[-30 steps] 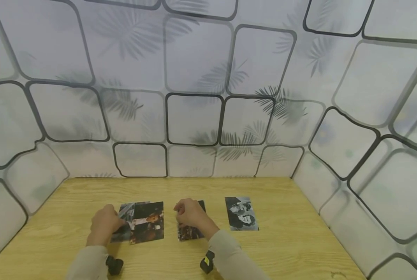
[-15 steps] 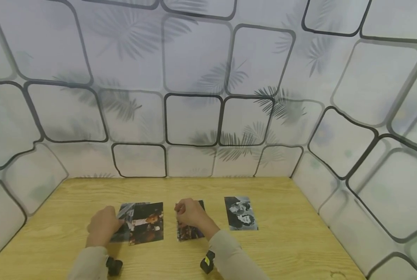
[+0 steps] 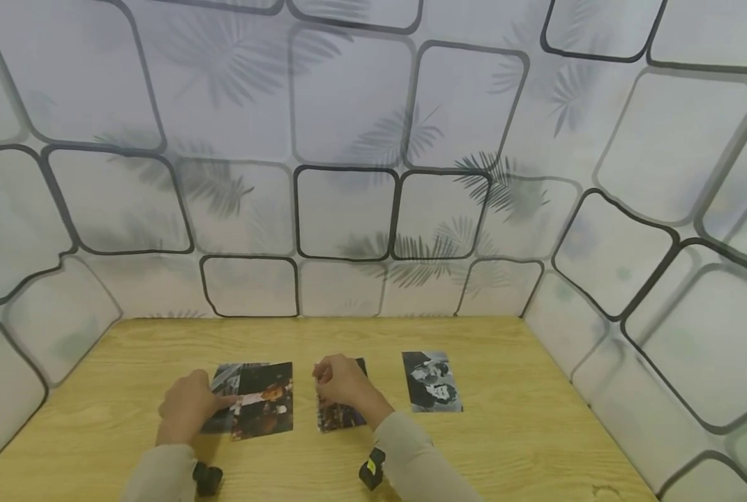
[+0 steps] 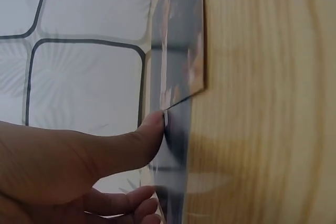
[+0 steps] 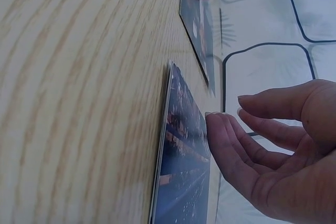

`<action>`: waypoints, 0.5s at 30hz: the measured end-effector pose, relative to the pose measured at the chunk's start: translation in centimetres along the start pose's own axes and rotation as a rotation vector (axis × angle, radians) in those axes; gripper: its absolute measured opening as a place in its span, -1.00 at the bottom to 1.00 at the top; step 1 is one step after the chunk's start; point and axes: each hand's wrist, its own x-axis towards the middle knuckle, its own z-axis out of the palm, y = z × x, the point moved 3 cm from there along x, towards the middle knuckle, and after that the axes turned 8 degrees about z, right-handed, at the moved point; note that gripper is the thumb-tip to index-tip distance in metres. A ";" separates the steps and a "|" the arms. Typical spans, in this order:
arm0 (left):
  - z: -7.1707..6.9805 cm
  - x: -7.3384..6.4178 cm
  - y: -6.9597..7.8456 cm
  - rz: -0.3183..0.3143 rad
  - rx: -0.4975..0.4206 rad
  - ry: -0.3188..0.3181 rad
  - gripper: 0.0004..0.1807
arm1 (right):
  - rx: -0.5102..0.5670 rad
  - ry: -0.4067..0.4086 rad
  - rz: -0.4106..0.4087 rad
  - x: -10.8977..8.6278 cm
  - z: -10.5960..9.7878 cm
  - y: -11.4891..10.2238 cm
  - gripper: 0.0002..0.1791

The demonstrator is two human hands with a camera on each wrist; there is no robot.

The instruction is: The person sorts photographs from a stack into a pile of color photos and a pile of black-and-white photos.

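Note:
A small stack of dark photos [image 3: 261, 401] lies left of centre on the wooden table [image 3: 473, 446]. My left hand [image 3: 187, 408] holds the stack's left edge, with the thumb stretched onto the top photo [image 4: 178, 51] and the fingers [image 4: 134, 203] curled at the lower photo's edge. My right hand [image 3: 343, 381] hovers over a single colour photo [image 3: 340, 417], its fingers [image 5: 223, 129] loosely bent close to the photo's [image 5: 181, 171] surface and holding nothing. A black-and-white photo [image 3: 432, 381] lies alone further right.
Patterned white walls [image 3: 348, 209] enclose the table at the back and on both sides. A black wrist camera is strapped to each forearm, left [image 3: 207, 480] and right [image 3: 371, 468]. Bare wood stretches behind the photos and to the right.
My left thumb has slid a little to the right onto the top photo of the stack. The right hand and the other photos have stayed put.

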 end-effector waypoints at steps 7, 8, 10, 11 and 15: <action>-0.2 0.2 -1.5 -0.003 0.022 -0.051 -0.29 | 0.009 0.004 -0.001 -0.2 -0.1 0.0 -0.73; -0.4 0.2 -1.9 -0.005 0.020 -0.053 -0.30 | 0.010 0.003 -0.002 -0.2 0.0 0.0 -0.73; -0.9 0.2 -2.6 -0.005 0.007 -0.046 -0.35 | 0.004 0.005 -0.003 -0.2 0.0 0.1 -0.73; -1.2 0.1 -2.9 -0.008 0.003 -0.047 -0.37 | 0.000 0.004 -0.002 -0.2 -0.1 0.1 -0.73; -2.9 -0.3 -3.8 -0.036 -0.025 0.006 -0.49 | -0.033 0.004 0.006 -0.1 -0.2 0.3 -0.73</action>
